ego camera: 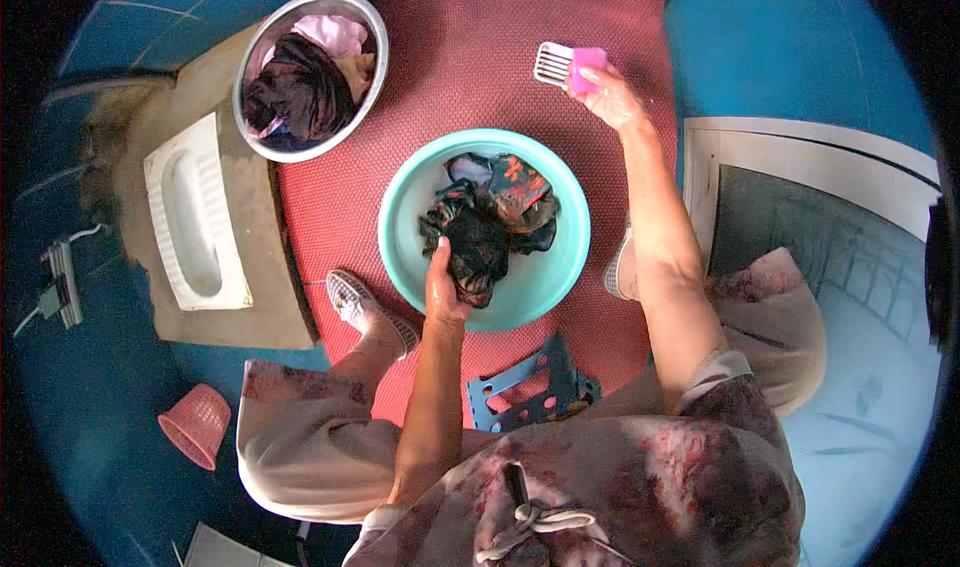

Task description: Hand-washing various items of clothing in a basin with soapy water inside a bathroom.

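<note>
A turquoise plastic basin (397,267) stands on the red mat before me, with wet dark garments lying in it. My left hand (448,285) grips a bunched black cloth (474,252) near the basin's front left. Beside that cloth is dark fabric with a red-orange pattern (517,184). Beyond the basin, to the right, my right hand (611,98) has its fingers around a pink bar of soap (587,70). A white slatted soap dish (553,64) shows right beside the soap; whether the two touch is unclear.
A metal basin (381,79) of clothes stands at the far left. Below it, a squat toilet (196,210) is set in a raised slab (281,304). A blue plastic stool (517,394) is under me. A pink basket (196,426) lies left; a white-framed door (810,162) is right.
</note>
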A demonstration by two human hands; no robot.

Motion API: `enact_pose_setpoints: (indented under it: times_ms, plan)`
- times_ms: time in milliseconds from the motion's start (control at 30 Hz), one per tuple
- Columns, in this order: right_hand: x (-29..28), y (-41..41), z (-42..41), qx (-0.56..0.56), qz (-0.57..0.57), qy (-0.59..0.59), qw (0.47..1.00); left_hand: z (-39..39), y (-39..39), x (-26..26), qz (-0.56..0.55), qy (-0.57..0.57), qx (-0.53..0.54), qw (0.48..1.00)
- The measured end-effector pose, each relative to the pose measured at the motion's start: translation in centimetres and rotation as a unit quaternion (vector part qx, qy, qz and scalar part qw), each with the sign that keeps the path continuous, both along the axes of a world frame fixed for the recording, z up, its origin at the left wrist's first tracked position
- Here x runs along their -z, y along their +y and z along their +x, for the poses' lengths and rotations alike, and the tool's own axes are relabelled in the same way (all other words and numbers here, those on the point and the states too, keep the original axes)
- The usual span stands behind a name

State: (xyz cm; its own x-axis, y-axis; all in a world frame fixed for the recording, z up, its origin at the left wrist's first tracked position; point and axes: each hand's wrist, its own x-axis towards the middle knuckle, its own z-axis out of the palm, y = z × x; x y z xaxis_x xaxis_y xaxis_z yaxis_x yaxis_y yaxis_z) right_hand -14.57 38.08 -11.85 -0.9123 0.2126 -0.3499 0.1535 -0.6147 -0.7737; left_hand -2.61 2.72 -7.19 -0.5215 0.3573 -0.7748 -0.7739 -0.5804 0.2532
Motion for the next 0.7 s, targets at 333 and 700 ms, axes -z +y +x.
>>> enact_pose_setpoints:
  times_ms: [333,700]
  plan:
    - [-11.9,-17.8,8.4,-0.252,0.083,0.090,0.960,0.2,-0.1,-2.7,0.050,0.020,-0.051,0.997]
    - [-6.2,-25.5,12.5,-0.348,0.591,0.003,0.728,3.1,0.2,-5.1,0.032,0.026,-0.041,0.998]
